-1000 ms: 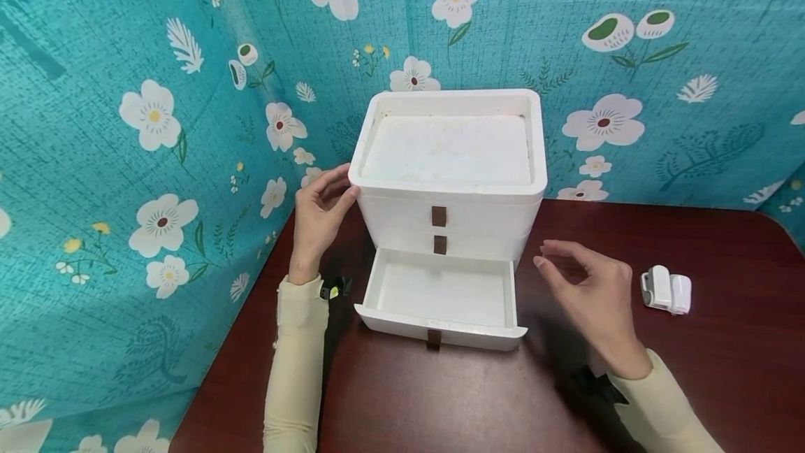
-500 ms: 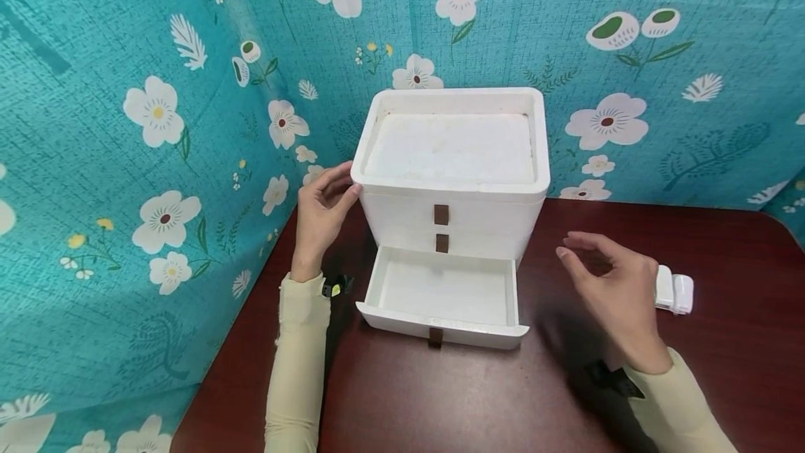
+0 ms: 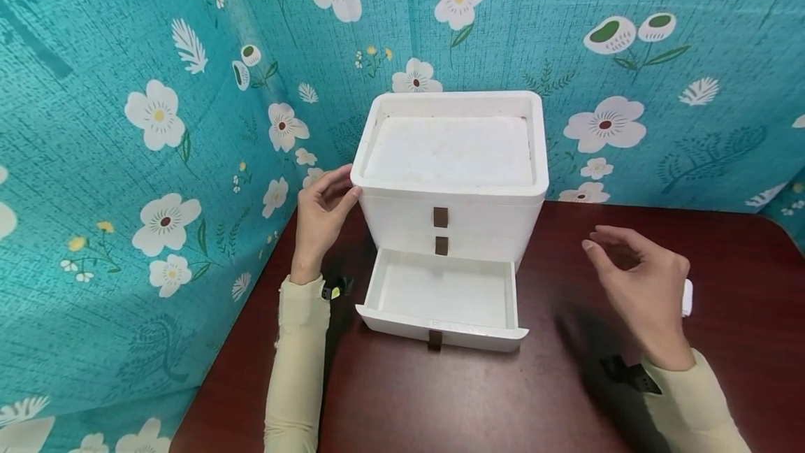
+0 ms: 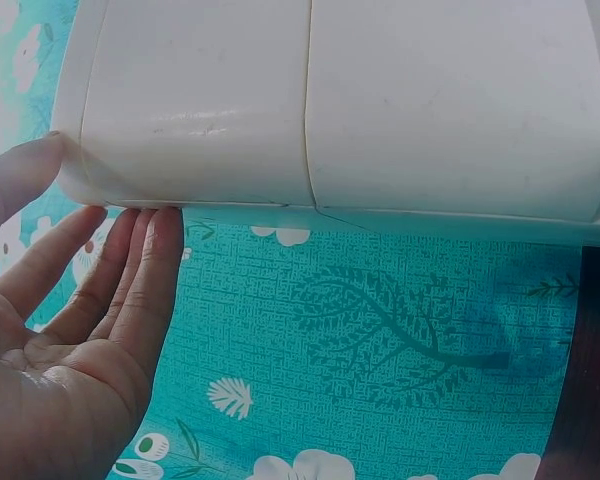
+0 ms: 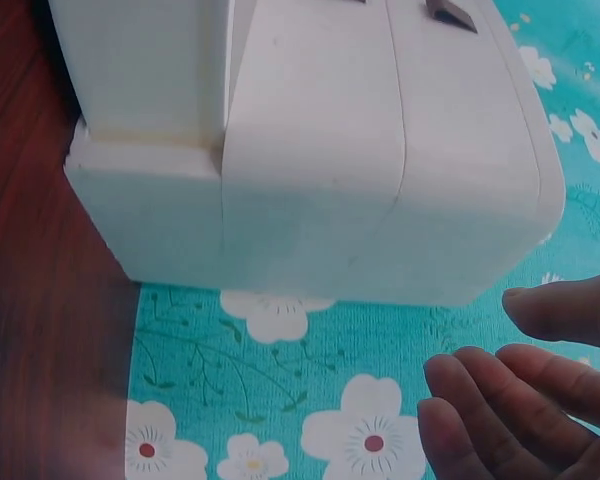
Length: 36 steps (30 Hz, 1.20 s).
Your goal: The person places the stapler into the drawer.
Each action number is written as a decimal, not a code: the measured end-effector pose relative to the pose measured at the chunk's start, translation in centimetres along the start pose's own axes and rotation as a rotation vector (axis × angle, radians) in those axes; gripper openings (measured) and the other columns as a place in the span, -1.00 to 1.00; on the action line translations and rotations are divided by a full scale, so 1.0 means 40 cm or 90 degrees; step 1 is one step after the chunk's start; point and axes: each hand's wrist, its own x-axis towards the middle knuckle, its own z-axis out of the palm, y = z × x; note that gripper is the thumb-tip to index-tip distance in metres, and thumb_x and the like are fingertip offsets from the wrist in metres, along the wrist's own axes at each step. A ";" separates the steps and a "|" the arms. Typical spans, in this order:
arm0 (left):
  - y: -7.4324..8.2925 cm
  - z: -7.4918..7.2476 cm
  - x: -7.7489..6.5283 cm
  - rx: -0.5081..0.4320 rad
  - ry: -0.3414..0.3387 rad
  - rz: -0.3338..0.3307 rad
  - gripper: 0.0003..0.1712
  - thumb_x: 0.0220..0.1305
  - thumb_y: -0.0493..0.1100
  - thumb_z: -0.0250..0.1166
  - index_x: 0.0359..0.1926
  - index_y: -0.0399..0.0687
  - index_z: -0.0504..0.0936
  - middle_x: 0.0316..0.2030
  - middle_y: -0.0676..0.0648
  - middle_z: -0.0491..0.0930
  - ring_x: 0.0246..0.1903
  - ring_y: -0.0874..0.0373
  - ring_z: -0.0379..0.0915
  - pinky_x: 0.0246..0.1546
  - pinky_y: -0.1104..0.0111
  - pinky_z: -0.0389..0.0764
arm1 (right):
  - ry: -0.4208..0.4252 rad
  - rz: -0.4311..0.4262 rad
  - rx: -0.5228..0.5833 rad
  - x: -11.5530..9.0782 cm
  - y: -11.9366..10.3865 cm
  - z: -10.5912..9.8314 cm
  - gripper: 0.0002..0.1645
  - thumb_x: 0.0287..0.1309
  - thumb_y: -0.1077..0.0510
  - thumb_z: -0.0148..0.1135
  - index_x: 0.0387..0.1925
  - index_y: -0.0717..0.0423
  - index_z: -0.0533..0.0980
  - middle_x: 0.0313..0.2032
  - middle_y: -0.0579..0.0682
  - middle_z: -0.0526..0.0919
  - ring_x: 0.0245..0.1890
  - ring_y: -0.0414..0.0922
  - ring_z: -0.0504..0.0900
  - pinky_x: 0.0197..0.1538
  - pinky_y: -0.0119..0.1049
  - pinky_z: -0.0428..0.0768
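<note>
A white drawer unit [image 3: 449,226] with brown pull tabs stands on the table. Its bottom drawer [image 3: 443,292] is pulled out, with nothing inside. At the unit's upper left corner, my left hand [image 3: 321,219] rests its thumb on the front edge and its fingertips against the side. The left wrist view shows these fingers [image 4: 158,270] fairly straight where they touch the white side. My right hand [image 3: 644,285] hovers right of the unit, apart from it, fingers loosely bent and holding nothing.
A small white object [image 3: 687,298] lies on the dark red table [image 3: 453,397], mostly hidden behind my right hand. The unit's top is a shallow rimmed tray [image 3: 449,152]. A teal floral cloth [image 3: 207,180] hangs at the back and left.
My right hand has moved right, away from the drawer unit, and now covers most of the small white object. My left hand and the pulled-out drawer stay as they were.
</note>
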 end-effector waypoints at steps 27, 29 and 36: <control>0.001 -0.001 -0.001 -0.002 -0.003 -0.006 -0.53 0.36 -0.26 0.42 0.27 -0.20 0.65 0.14 -0.26 0.70 0.05 0.24 0.70 0.06 0.47 0.73 | 0.020 0.061 -0.032 0.036 0.078 -0.062 -0.67 0.24 0.12 0.46 -0.01 0.21 0.74 -0.38 -0.96 0.44 -0.40 -0.83 0.39 0.37 -0.11 0.17; 0.001 -0.001 -0.001 -0.003 -0.002 -0.006 -0.52 0.35 -0.26 0.42 0.27 -0.20 0.65 0.15 -0.26 0.70 0.05 0.25 0.70 0.06 0.47 0.73 | 0.015 0.067 -0.036 0.037 0.084 -0.067 -0.66 0.26 0.12 0.44 0.00 0.22 0.74 -0.38 -0.97 0.42 -0.38 -0.83 0.38 0.36 -0.01 0.14; 0.002 0.000 0.000 -0.009 -0.004 -0.008 -0.53 0.36 -0.29 0.41 0.27 -0.22 0.65 0.15 -0.29 0.69 0.04 0.27 0.69 0.05 0.48 0.74 | -0.002 0.085 -0.078 0.030 0.117 -0.080 -0.64 0.29 0.11 0.41 0.02 0.25 0.72 -0.38 -0.83 0.53 -0.33 -0.82 0.29 0.41 0.20 0.16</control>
